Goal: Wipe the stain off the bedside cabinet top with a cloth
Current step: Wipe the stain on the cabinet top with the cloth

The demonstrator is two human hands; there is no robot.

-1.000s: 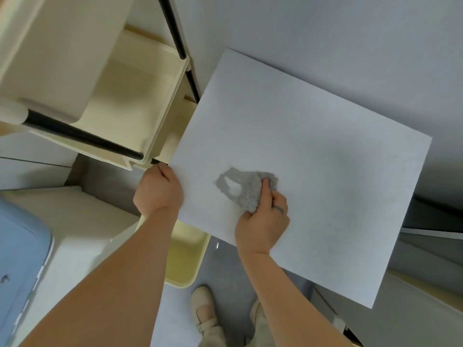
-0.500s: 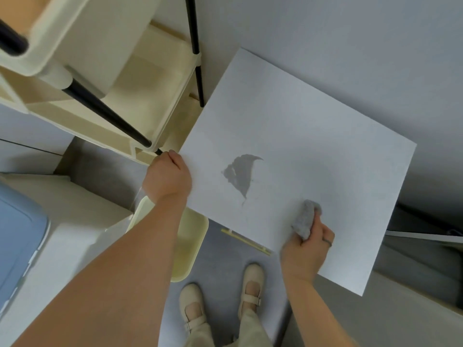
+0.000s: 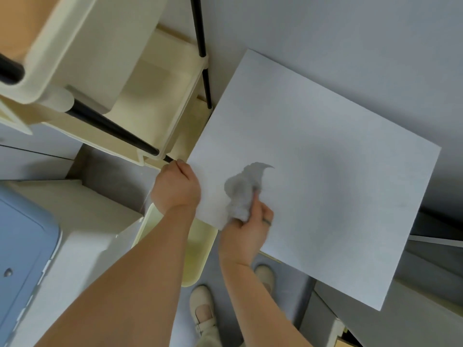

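Observation:
The white bedside cabinet top fills the middle and right of the view. A dark grey stain with a curved tip marks it near the left front edge. My right hand is shut on a crumpled grey cloth, which presses on the lower part of the stain and hides it. My left hand grips the cabinet top's left corner, fingers curled over the edge.
A cream trolley with black poles stands close to the cabinet's left side. A pale yellow bin sits on the floor under my arms. A blue-lidded white box is at the far left. My shoes are below.
My right hand swept the cloth from the stain to the front right edge, then back left onto the stain. My left hand stayed on the corner. The camera view shifted slightly.

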